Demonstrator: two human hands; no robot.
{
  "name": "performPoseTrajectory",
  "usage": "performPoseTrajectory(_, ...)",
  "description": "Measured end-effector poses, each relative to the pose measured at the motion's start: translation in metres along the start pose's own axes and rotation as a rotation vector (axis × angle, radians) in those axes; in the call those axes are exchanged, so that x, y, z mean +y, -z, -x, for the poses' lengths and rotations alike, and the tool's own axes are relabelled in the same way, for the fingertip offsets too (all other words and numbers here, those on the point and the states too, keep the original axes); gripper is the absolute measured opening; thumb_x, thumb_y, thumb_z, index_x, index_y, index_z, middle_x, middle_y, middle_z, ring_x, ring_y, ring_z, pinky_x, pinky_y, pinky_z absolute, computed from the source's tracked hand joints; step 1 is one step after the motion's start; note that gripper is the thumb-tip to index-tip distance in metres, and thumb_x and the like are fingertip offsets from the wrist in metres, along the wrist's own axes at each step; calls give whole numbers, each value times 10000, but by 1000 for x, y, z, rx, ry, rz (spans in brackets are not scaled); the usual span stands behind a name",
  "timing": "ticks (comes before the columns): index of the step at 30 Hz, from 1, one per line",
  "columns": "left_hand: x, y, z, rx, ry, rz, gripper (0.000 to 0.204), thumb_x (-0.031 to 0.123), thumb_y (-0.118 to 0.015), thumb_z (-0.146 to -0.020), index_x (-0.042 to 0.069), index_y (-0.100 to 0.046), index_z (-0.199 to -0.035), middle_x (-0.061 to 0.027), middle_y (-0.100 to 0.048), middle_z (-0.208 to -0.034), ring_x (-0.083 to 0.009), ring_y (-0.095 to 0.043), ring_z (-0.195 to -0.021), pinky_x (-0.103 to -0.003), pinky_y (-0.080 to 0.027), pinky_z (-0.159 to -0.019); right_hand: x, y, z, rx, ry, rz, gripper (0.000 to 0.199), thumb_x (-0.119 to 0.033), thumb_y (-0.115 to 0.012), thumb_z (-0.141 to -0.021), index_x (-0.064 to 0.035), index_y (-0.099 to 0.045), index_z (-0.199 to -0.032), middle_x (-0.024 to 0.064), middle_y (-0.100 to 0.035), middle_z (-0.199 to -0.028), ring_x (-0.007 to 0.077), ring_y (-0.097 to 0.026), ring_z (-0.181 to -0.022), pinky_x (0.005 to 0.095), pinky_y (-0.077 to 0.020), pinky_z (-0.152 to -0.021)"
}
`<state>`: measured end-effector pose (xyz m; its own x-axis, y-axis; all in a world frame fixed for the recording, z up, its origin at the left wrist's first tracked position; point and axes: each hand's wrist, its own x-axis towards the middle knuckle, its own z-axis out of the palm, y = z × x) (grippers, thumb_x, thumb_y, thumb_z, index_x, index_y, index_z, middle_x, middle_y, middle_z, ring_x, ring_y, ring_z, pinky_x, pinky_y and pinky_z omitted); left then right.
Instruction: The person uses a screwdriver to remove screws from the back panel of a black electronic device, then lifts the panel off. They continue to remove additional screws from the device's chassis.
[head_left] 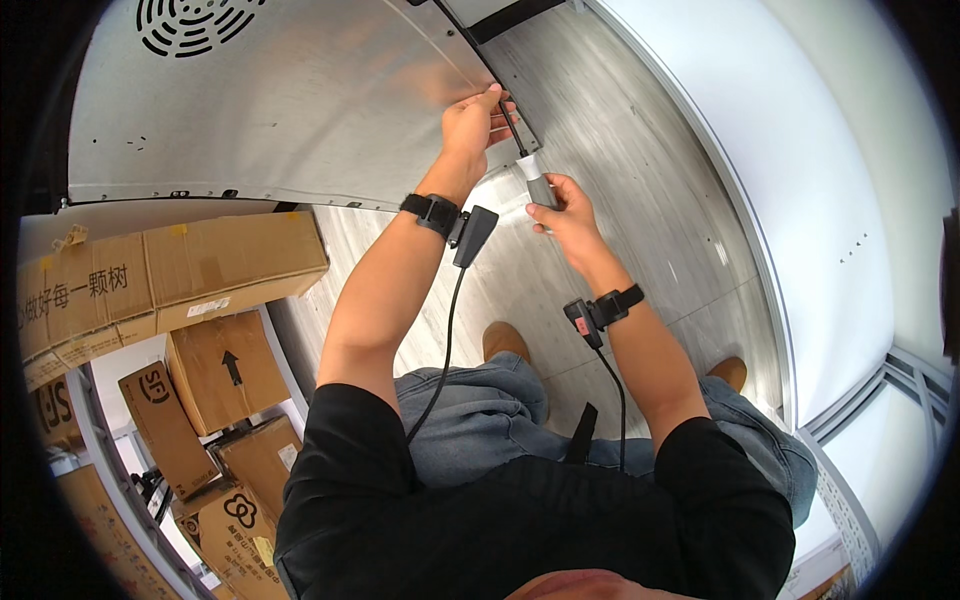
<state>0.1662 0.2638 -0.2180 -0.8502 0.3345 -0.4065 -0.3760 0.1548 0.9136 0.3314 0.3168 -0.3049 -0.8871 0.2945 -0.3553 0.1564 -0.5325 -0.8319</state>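
Observation:
My right hand (572, 218) is closed around the grey and white handle of a screwdriver (540, 188). Its dark shaft points away from me, toward the edge of a large silver metal panel (300, 120). My left hand (472, 126) is at that edge, thumb and forefinger pinched at the far end of the shaft and the other fingers curled behind it. The screwdriver's tip is hidden by those fingers, so I cannot tell whether it sits in a screw. Small holes run along the panel's edge, and a round slotted vent (195, 22) is cut into its far left.
Cardboard boxes (235, 260) stand at the left, several more on a shelf (95, 420) below. A long white panel (760, 140) curves along the right. Thin black cables (450, 340) hang from the straps on both wrists. Grey wood-look floor (640, 200) lies between.

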Motion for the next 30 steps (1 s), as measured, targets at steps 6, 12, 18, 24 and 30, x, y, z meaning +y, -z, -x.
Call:
performPoseTrajectory(6,0,-5,1,52,-11,0,205,241,-559,-921,51,-629,-958,-41,-653,-836,-144,-610,-743,-292,-466,-687,2,13,-8,-178,-158,-318,450,-51,-639,-826,-20,-479,-1246,81,-562,-1061,170,-572,-954,315,-515,-743)
performPoseTrajectory(12,-3,-3,1,36,4,27,214,225,-513,-931,52,-628,-981,-57,-660,-851,-152,-611,-746,-301,-462,-696,6,12,-2,-138,-61,-227,426,-13,-606,-846,-11,-472,-1250,84,-566,-1053,173,-575,-946,318,-517,-784)
performPoseTrajectory(18,-3,0,4,16,-3,32,247,198,-476,-937,45,-617,-1070,-74,-663,-873,-159,-614,-748,-296,-468,-700,7,11,-4,-102,-11,-154,413,-12,-600,-836,-7,-483,-1232,78,-564,-1038,173,-571,-918,327,-514,-788)
performPoseTrajectory(24,-8,-12,2,-121,-40,-8,270,158,-475,-935,36,-599,-1141,-93,-661,-914,-178,-661,-769,-263,-498,-647,4,35,2,-35,-47,-210,400,-73,-528,-827,-6,-493,-1220,103,-582,-1034,192,-579,-909,332,-483,-774)
performPoseTrajectory(30,-31,-21,-31,-495,130,29,297,179,-482,-954,9,-572,-1182,-112,-647,-991,-210,-675,-855,-258,-539,-693,6,53,26,187,-115,-280,342,-130,-528,-844,-27,-516,-1170,115,-608,-965,187,-588,-847,308,-467,-710)
